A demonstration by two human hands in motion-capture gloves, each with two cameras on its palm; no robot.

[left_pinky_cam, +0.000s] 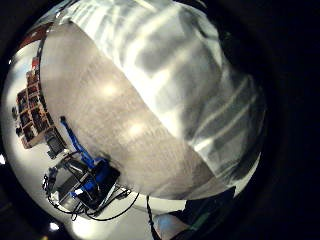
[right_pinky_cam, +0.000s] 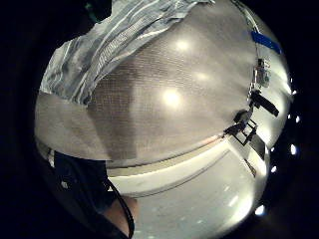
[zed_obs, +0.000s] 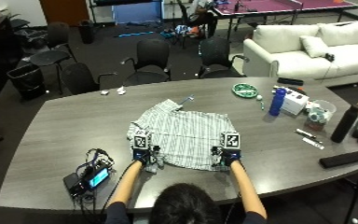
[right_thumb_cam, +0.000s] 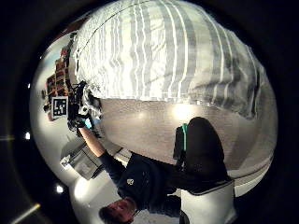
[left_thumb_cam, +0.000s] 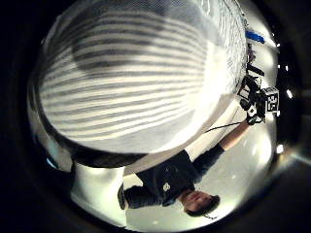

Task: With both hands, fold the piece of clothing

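A grey-and-white striped shirt (zed_obs: 182, 133) lies spread on the dark grey table (zed_obs: 61, 126), its hem toward me. My left hand (zed_obs: 145, 157) is at the near left corner of the hem and pinches the cloth. My right hand (zed_obs: 227, 159) holds the near right corner. The striped cloth (left_thumb_cam: 136, 82) fills the left thumb side view, close to that palm, and my right hand (left_thumb_cam: 252, 102) shows at its far corner. In the right thumb side view the shirt (right_thumb_cam: 163, 56) stretches across to my left hand (right_thumb_cam: 77, 114). Creased cloth (right_pinky_cam: 104, 50) rises toward the right fingers.
A black device with cables (zed_obs: 89, 177) sits by my left forearm. To the right stand a blue bottle (zed_obs: 278, 101), a white box (zed_obs: 293, 100), a green plate (zed_obs: 246, 89), a black bottle (zed_obs: 345, 123) and a flat black case (zed_obs: 343, 159). Chairs line the far edge.
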